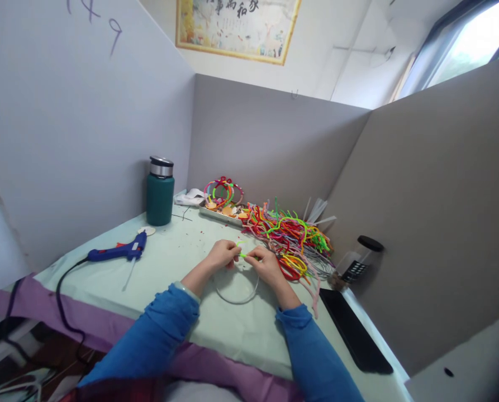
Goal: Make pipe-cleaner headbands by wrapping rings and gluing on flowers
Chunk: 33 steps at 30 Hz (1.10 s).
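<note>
My left hand (226,253) and my right hand (264,262) meet over the middle of the table, each with its fingers pinched on a short bright green strip (243,255). Below them hangs or rests a thin grey ring (237,302), whose upper part runs up to the fingers. Whether the green strip is wound round the ring is too small to tell. Just beyond my right hand lies a large pile of coloured fuzzy stems (285,226), with red and yellow bundles (293,267) close to the knuckles.
A blue glue gun (119,252) with a black cord lies left, near a green bottle (160,195). Finished-looking coloured rings (224,191) stand on a tray (219,215) at the back. To the right are a black flat object (353,329) and a clear jar (360,261). Grey partitions enclose the table.
</note>
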Each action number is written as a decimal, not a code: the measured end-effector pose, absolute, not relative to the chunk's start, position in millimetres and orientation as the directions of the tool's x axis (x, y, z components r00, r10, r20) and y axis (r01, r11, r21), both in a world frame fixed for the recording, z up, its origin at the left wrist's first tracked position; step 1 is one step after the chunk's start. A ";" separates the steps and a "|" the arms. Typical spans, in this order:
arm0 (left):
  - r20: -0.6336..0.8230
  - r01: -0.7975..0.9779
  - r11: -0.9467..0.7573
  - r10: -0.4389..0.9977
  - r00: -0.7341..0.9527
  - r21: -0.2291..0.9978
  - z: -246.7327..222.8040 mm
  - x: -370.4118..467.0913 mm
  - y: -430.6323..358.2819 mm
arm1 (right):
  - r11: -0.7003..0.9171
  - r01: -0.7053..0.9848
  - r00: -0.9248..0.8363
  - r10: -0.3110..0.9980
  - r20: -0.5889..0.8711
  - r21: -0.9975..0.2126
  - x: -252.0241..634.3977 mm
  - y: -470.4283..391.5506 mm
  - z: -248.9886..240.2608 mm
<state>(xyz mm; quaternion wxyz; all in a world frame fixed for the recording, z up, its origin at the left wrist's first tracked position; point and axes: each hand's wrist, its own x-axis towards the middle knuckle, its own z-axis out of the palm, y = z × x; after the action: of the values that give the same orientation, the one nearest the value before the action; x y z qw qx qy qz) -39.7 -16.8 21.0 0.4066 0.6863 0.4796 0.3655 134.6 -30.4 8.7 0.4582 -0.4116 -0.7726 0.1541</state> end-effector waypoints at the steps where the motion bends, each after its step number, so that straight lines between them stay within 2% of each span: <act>1: 0.159 0.400 -0.264 0.948 0.277 0.878 21.7 -40.0 -17.7 | 0.603 0.502 -0.231 0.785 0.575 -0.620 134.8 -29.8 8.1; 11: 0.439 0.554 -0.591 0.807 0.396 0.586 13.0 -38.9 -15.2 | 0.489 0.594 -0.139 0.844 0.518 -0.638 140.4 -22.4 1.1; 12: 0.435 0.544 -0.592 0.806 0.401 0.595 12.7 -38.7 -14.8 | 0.482 0.597 -0.131 0.847 0.515 -0.641 140.7 -22.5 1.3; 14: 0.358 0.495 -0.523 0.847 0.393 0.694 13.3 -38.3 -14.2 | 0.490 0.594 -0.123 0.839 0.531 -0.638 140.8 -23.4 1.9; 17: 0.169 0.330 -0.295 0.917 0.361 0.897 15.4 -37.9 -13.9 | 0.553 0.593 -0.157 0.793 0.589 -0.586 140.0 -26.1 2.8; 19: 0.073 0.229 -0.156 0.940 0.334 0.961 16.2 -38.5 -13.6 | 0.600 0.593 -0.200 0.756 0.623 -0.538 139.1 -28.0 3.0; 22: 0.011 0.226 -0.087 0.948 0.318 0.970 14.3 -40.7 -12.5 | 0.643 0.590 -0.248 0.720 0.649 -0.488 137.9 -29.9 3.1; 28: -0.002 0.249 -0.087 0.940 0.340 0.965 7.8 -42.2 -8.7 | 0.663 0.593 -0.282 0.703 0.653 -0.457 137.5 -30.2 3.0; 30: 0.029 0.280 -0.123 0.948 0.316 0.952 7.5 -41.1 -7.3 | 0.655 0.593 -0.273 0.710 0.649 -0.467 137.4 -30.1 3.0; 33: 0.162 0.393 -0.271 0.944 0.288 0.879 6.9 -39.8 -4.3 | 0.643 0.586 -0.257 0.725 0.640 -0.493 137.2 -30.2 3.2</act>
<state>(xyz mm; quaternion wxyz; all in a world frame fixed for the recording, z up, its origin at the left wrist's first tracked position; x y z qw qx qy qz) -39.8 -4.3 6.9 0.3768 0.7085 0.4717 0.3655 137.2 -30.2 3.2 0.4462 -0.4155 -0.7889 0.0775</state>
